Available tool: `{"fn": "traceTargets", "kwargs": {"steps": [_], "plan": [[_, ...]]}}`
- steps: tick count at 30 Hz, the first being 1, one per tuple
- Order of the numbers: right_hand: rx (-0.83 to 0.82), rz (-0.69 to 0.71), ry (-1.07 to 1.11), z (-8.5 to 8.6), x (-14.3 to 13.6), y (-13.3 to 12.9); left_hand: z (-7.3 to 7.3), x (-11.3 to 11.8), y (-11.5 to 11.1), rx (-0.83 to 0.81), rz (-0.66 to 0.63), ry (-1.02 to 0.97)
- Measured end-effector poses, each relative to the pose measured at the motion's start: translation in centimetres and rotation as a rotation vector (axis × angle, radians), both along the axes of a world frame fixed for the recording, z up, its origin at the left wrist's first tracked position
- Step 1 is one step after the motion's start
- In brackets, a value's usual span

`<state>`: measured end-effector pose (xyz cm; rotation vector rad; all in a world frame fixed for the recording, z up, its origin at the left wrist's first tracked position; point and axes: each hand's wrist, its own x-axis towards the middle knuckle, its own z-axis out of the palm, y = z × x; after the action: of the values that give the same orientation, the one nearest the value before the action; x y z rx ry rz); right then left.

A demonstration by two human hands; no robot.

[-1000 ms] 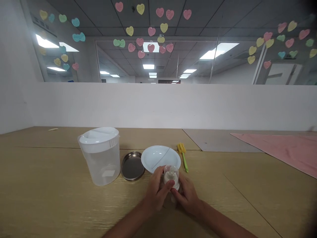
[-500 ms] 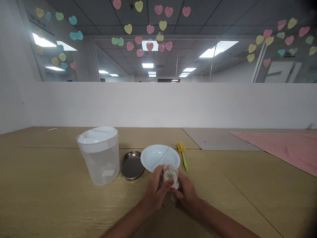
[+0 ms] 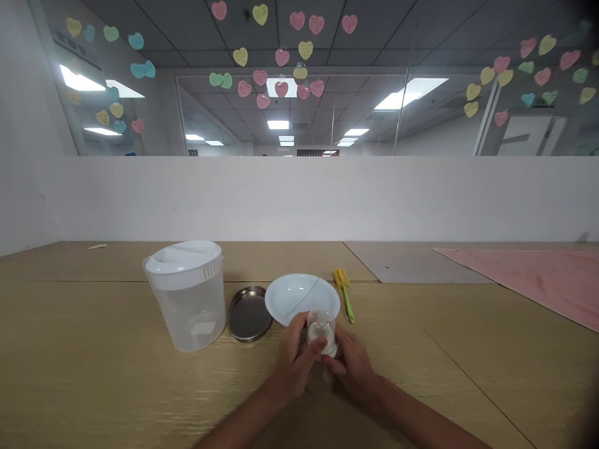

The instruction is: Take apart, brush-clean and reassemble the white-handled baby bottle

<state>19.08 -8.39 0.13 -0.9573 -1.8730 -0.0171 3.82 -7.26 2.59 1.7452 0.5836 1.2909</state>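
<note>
A small clear and white container with a domed transparent top (image 3: 321, 324) is held between my two hands, just in front of the white bowl. My left hand (image 3: 297, 358) wraps its left side, with the thumb across the white part. On the other side my right hand (image 3: 354, 362) grips it, fingers curled around the lower right. The container's underside is hidden by the fingers. Behind it the white bowl (image 3: 292, 296) has a thin straight line across its inside, and a brush with yellow head and green handle (image 3: 347, 299) lies to the right.
Left of the bowl lies a round dark metal pan (image 3: 250, 313). Farther left stands a translucent bucket (image 3: 194, 312) with a white lid. A pink cloth (image 3: 538, 277) covers the table's right side. A white wall (image 3: 299, 199) rises behind the table (image 3: 116, 374).
The view has shifted very slightly. Both hands keep their hold on the container, which looks turned or tilted a little.
</note>
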Motion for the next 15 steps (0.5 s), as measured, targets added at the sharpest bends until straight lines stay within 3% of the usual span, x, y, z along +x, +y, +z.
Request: {"fn": "traceTargets", "kwargs": {"steps": [7, 15], "plan": [[-0.022, 0.032, 0.004, 0.15, -0.07, -0.05, 0.05, 0.05, 0.06, 0.014, 0.021, 0.006], [-0.065, 0.039, 0.001, -0.1, 0.1, 0.29, -0.7, -0.24, 0.26, 0.275, 0.176, 0.104]]}}
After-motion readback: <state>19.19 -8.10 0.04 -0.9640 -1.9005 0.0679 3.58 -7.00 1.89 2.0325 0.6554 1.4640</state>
